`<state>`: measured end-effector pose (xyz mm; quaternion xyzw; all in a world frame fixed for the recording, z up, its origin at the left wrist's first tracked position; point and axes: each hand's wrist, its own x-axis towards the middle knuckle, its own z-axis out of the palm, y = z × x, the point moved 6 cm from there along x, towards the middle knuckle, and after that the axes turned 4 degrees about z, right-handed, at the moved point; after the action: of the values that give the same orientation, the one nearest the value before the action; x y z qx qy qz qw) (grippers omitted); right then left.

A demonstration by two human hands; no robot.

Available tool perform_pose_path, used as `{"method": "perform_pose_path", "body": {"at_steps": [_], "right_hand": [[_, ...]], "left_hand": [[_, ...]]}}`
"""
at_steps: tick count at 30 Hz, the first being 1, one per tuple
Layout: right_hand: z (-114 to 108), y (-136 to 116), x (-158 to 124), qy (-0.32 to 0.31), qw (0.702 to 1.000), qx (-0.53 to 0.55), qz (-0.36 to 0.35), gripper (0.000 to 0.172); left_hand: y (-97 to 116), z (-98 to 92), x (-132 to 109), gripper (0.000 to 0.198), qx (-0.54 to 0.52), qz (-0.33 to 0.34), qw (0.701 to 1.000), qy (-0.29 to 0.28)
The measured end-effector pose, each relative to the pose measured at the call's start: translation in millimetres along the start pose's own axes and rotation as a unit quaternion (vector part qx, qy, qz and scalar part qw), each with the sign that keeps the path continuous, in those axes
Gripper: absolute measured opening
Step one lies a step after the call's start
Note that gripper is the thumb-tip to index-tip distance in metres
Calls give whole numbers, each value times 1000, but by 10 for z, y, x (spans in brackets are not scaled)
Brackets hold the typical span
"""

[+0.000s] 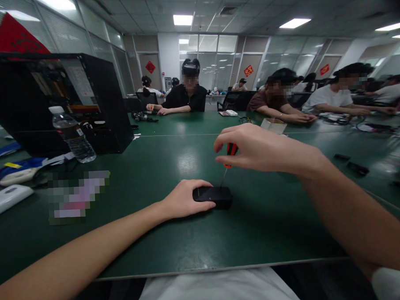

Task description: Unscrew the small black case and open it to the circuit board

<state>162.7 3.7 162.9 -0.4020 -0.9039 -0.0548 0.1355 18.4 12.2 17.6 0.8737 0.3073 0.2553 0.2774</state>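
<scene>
A small black box-shaped device (222,197) lies on the green table in front of me. My left hand (186,198) is closed around its left end, thumb on the near side and fingers on the far side. Over the device, my right hand (244,147) grips a screwdriver (232,149) with a red and black handle. Its thin shaft slants down to the top of the device, near the right end. Whether the tip sits in a screw is too small to tell.
To the left stand an open black computer case (108,101) and a water bottle (74,135). A white object (10,199) and a blurred-out flat item (81,197) lie nearer. Small black parts (357,168) are at the right. Several people sit across the green table (151,254).
</scene>
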Motion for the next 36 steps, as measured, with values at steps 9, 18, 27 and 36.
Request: {"method": "perform_pose_path", "body": {"at_steps": [9,18,27,36], "right_hand": [[2,-80,-112,-1,999,14,-34,20],[11,-127,-228,131,982,114,-67,35],[105,-179,-301,150,973,163,-69,35],[91,-173,-289,141,976,152,-63,26]], "left_hand": [[12,35,17,43,-13,-36,999,8],[3,28,22,43,5,-38,999,12],[7,42,17,39,-16,-33,999,11],[15,47,16,39,-20,-31,999,11]]}}
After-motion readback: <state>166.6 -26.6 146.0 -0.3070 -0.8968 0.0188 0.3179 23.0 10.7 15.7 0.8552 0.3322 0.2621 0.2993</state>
